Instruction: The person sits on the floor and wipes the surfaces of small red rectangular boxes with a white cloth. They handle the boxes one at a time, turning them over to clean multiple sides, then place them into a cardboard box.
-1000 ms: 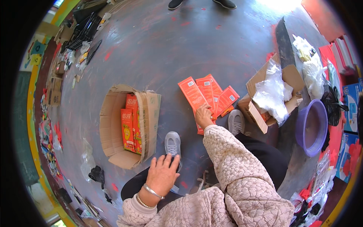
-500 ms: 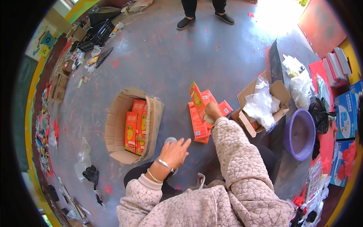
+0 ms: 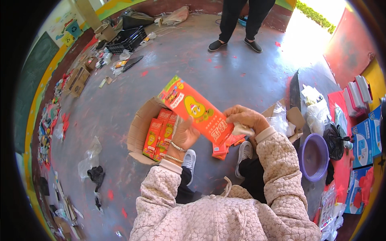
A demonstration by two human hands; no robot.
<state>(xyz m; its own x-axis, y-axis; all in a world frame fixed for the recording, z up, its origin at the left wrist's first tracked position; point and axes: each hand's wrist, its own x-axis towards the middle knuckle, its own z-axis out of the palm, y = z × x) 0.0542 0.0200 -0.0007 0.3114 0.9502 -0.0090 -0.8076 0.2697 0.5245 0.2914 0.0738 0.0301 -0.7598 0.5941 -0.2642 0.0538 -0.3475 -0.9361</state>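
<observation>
A flat orange carton [image 3: 197, 109] with a yellow pear-like cartoon and a green end is held up, tilted, in front of me. My right hand [image 3: 245, 118] pinches its lower right end and also has a crumpled white cloth [image 3: 243, 129] under the fingers. My left hand [image 3: 184, 134], wearing bracelets, is at the carton's lower left edge, its fingers partly hidden there. Below it to the left, an open cardboard box [image 3: 138, 138] holds several similar orange cartons [image 3: 152, 136]. More orange cartons [image 3: 221, 149] lie on the floor between my shoes, partly covered by the held one.
Right of my right arm are an open cardboard box [image 3: 295, 120] with white plastic, a purple basin [image 3: 314, 157] and bags. A person in dark trousers [image 3: 234, 20] stands at the back. A black crate [image 3: 125, 40] and litter line the left wall; plastic scraps [image 3: 91, 158] lie left.
My right hand has lifted one orange carton from the floor pile and turned its front upward. My left hand has come to its edge. My view has tilted up slightly.
</observation>
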